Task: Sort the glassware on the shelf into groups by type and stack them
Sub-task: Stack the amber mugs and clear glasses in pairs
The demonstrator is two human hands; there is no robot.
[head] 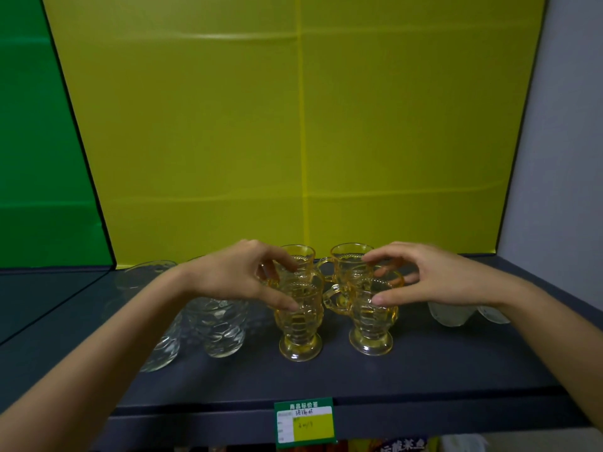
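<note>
Four amber mugs (300, 321) are clustered mid-shelf (424, 363), with clear glasses (222, 327) to their left. The left hand (235, 275) grip is clasped round the left pair and the right hand (434, 278) round the right pair. Pairs are best squeezed evenly, handles kept untangled.

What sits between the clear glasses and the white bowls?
Four amber mugs, two rows of two; the left hand and right hand each hold a front one. Head view.

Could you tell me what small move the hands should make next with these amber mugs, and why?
Probably lift the front left amber mug with the left hand, whose thumb and fingers curl round its rim; it stands grouped with its like, not yet stacked.
</note>
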